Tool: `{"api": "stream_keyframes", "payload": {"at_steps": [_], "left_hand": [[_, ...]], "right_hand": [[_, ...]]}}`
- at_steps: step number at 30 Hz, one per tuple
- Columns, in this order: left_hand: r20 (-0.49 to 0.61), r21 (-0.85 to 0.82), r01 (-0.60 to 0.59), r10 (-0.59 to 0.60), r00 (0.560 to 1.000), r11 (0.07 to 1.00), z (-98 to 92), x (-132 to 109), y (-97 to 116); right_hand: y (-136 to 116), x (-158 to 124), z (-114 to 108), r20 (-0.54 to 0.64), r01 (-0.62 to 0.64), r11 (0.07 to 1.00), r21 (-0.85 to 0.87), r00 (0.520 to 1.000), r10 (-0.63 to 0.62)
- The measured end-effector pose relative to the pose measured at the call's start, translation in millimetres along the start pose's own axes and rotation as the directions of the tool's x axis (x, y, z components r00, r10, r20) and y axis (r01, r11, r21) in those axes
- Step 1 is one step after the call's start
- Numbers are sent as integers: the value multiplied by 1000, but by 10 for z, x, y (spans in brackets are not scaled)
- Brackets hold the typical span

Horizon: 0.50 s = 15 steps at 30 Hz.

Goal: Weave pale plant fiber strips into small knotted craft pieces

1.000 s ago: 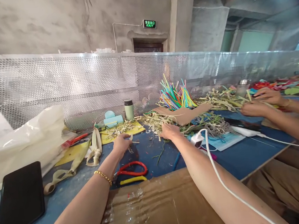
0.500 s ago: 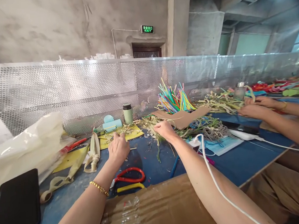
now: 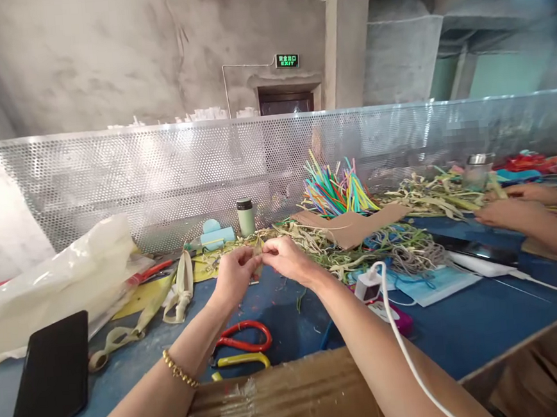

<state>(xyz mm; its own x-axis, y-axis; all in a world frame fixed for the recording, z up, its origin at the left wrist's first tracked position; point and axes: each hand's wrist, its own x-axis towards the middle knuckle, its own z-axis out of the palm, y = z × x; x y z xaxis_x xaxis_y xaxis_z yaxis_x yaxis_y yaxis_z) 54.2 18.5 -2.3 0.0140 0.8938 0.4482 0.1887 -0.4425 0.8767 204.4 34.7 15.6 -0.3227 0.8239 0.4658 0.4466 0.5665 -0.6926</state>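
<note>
My left hand and my right hand meet above the blue table, fingertips pinched together. Between them shows a thin, pale straw-coloured strip, like dried husk; most of it is hidden by the fingers. To the right of my right hand spreads a heap of dry green and tan strips. Nearer to me, below my left hand, lie a red-handled tool and a yellow handle. A knotted husk piece rests at the left.
Brown cardboard lies at the front edge. A black tablet and a plastic bag are on the left. Behind stand a green bottle and colourful pipe cleaners. A white cable crosses my right forearm. Another person's hands work at right.
My hands were apart; they have come together in the middle, the right moving left from the strip heap. The thin strip now shows between the fingers. The view has shifted slightly left.
</note>
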Motion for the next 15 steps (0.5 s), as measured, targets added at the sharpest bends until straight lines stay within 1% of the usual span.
{"api": "stream_keyframes", "payload": {"at_steps": [2,4,6,8,12,13,15], "left_hand": [[21,-108,53,-51,998,993,-17,4,20],[44,-172,114,-108,993,978,-30,4,33],[42,-209,161,-155,987,965,-38,4,31],[28,-216,178,-176,984,960,-42,9,11],[8,-190,163,-165,986,968,-33,13,-41],[8,-188,159,-160,987,969,-28,10,-46],[26,-193,151,-149,988,969,-17,-1,-43]], "right_hand": [[-37,-19,-21,16,-1,1000,-13,1000,1],[-37,-25,-40,35,-25,1000,-6,999,25],[-18,-22,-38,48,-59,998,28,997,58],[1,-12,-9,37,-67,997,42,997,65],[18,24,101,-104,-15,998,-68,995,8],[21,33,124,-136,-24,997,-73,991,14],[34,45,144,-176,-76,997,-5,982,74]]}}
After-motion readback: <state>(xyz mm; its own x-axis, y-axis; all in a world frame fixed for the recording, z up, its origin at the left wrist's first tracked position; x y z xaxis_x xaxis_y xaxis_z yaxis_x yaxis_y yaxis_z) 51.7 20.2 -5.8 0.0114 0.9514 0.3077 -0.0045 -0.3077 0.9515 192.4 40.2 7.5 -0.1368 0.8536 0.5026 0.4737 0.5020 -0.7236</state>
